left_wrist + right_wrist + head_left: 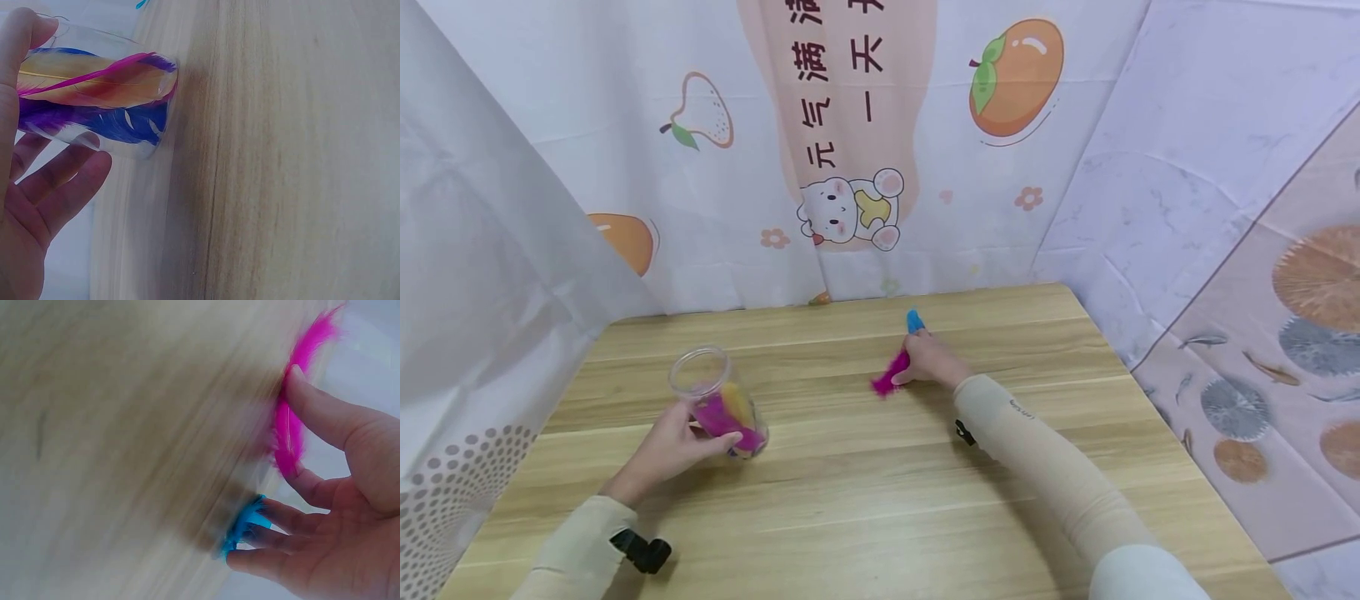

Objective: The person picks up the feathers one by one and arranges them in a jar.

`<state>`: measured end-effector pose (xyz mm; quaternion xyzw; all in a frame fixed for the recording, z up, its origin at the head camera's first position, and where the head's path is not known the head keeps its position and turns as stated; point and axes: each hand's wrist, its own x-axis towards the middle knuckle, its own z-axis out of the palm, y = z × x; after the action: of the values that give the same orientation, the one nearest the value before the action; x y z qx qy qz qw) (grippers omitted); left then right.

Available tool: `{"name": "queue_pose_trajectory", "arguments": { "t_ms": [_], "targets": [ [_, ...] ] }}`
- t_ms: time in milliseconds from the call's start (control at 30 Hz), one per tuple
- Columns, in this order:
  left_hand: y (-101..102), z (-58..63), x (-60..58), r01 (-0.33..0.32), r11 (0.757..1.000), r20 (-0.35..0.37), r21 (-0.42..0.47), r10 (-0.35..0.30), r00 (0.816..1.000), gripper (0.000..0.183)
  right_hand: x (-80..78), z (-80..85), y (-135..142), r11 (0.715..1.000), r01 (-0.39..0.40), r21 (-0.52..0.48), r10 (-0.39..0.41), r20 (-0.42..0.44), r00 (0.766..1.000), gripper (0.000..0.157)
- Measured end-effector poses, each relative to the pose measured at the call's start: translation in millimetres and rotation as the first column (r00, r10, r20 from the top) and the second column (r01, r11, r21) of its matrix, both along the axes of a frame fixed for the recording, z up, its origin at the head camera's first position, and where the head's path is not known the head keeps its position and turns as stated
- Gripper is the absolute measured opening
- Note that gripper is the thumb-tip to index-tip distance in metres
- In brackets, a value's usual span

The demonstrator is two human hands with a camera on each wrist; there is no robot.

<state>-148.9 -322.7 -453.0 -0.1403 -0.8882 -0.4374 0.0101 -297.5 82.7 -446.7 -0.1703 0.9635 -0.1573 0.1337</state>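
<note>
My left hand [670,450] grips a clear jar [703,392] at the table's left side, thumb on one side and fingers on the other. Through its wall, orange, magenta, purple and blue feathers [94,81] show in the left wrist view. Over the far middle of the table, my right hand [932,360] holds a magenta feather [289,434] between thumb and index finger. A light blue feather [249,520] lies against the tips of the other fingers; whether they hold it or only touch it is unclear.
Both hands are over a wood-grain table [835,500]. A printed curtain [700,200] hangs along its far edge, with more patterned cloth [1240,350] on the right side. A small black strap camera [642,552] sits on the left wrist.
</note>
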Motion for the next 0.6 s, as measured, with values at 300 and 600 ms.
{"name": "queue_pose_trajectory", "arguments": {
  "t_ms": [300,600],
  "targets": [
    [-0.5,-0.1,1.6,0.0,1.0,0.005,0.006,0.0,1.0,0.066,2.4,0.4,-1.7,0.997,-0.024,0.074,0.026,-0.019,0.999,0.05],
    [0.0,0.1,1.4,0.005,1.0,-0.005,0.012,-0.005,1.0,0.064,3.6,-0.6,-1.6,0.995,-0.035,0.093,0.038,-0.029,0.999,0.046]
  ]
}}
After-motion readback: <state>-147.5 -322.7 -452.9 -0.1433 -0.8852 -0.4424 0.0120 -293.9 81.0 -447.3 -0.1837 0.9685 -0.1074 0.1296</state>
